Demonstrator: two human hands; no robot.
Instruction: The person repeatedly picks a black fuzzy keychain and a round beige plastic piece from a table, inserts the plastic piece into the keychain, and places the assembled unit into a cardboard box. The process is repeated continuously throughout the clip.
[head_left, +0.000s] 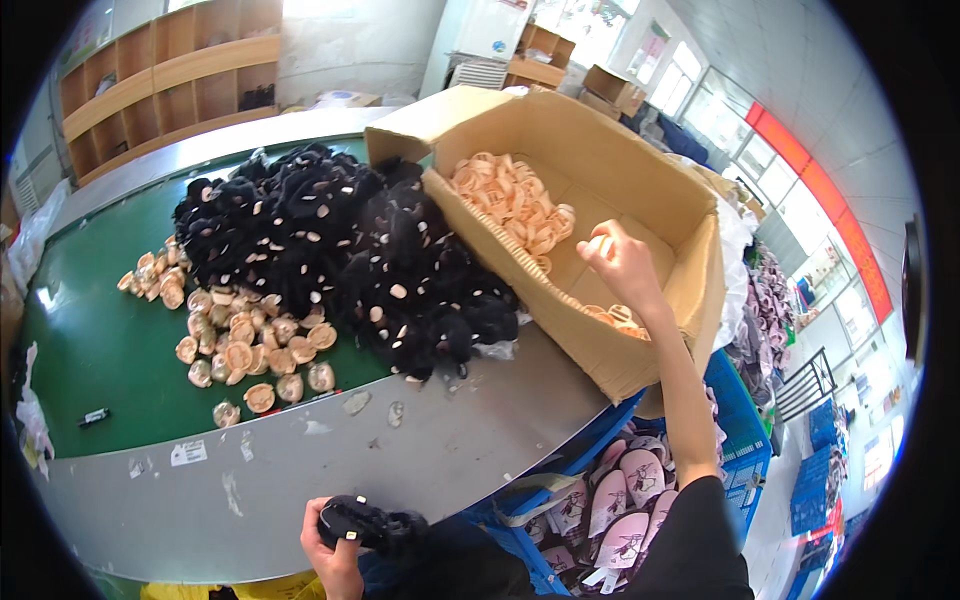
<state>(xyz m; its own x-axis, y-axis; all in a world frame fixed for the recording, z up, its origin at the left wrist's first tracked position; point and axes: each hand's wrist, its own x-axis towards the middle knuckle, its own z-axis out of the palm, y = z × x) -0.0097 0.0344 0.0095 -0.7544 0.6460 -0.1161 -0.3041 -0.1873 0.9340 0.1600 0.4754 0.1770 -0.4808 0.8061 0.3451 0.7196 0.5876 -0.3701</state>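
Note:
My left hand (335, 552) is closed round a fuzzy black plush piece (368, 524) with small pale spots, low in front of the metal table edge. Over the open cardboard box (690, 270), my right hand (622, 262) pinches a small peach-coloured plastic piece (601, 244). Many peach ring-shaped pieces (515, 200) lie heaped at the far left end of the box. A few more peach pieces (615, 320) show below my right wrist. Left of the box spreads a big pile of black plush pieces (290, 215) with pale oval spots.
Peach and clear cup-shaped shells (250, 345) lie on the green table top (85, 300), near a black marker (94, 418). Below my right arm, a blue crate (530, 545) holds pink slippers (625, 540). Wooden shelves (170, 75) stand at the back left.

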